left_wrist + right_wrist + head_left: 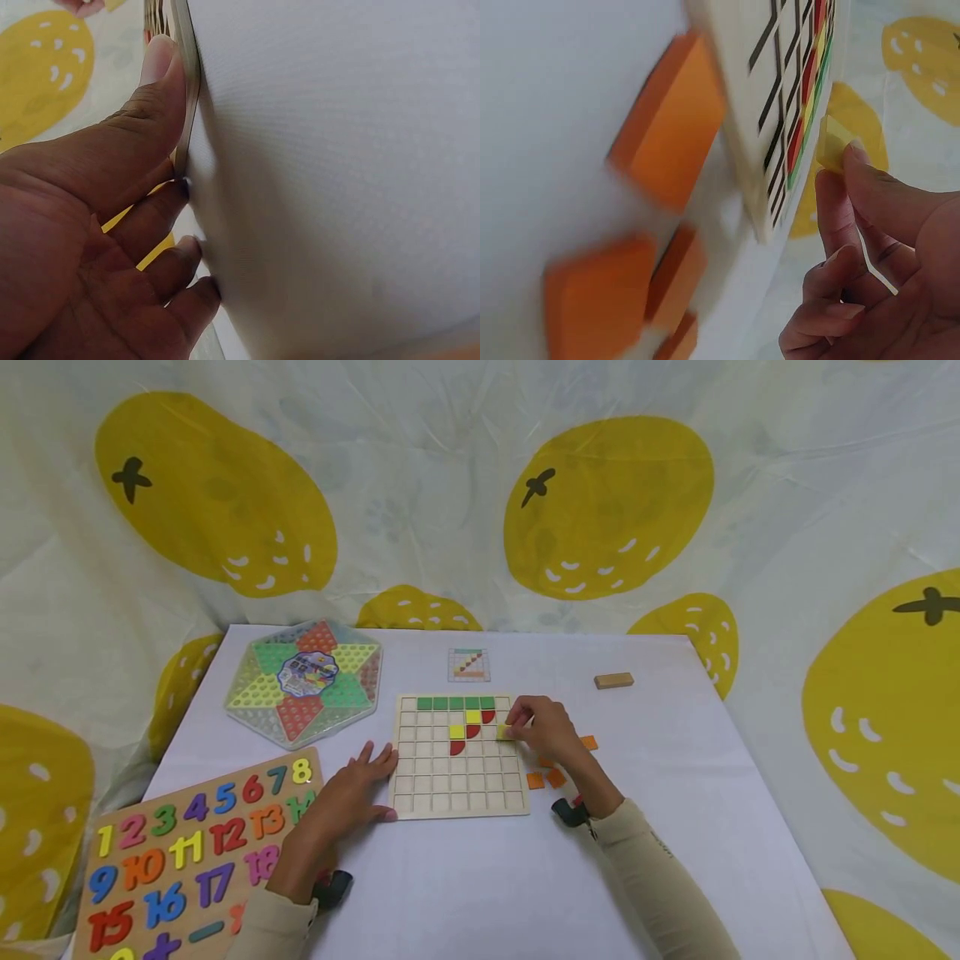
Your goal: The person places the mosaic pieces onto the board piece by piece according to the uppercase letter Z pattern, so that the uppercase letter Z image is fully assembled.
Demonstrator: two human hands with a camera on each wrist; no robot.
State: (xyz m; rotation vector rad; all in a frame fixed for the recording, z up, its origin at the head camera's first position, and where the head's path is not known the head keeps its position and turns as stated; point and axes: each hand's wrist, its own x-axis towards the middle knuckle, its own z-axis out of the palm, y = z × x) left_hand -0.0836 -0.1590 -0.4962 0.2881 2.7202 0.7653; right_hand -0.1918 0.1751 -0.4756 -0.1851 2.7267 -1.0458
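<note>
A wooden grid board (427,782) lies flat on the table, bearing a row of green squares (456,703), yellow squares (457,732) and red quarter-circle pieces (472,732). Over the board's right side, my right hand (543,727) pinches a yellow square tile (831,142) between thumb and fingertips. The tile appears raised above the board in the right wrist view. My left hand (347,795) rests at the board's left edge, its fingers spread and the thumb (163,82) touching the side near the front corner.
Loose orange squares (535,781) lie right of the board. Behind it is a small pattern card (468,665), with a wooden block (613,681) to the right. A Chinese checkers set (303,681) and a number board (198,852) occupy the left.
</note>
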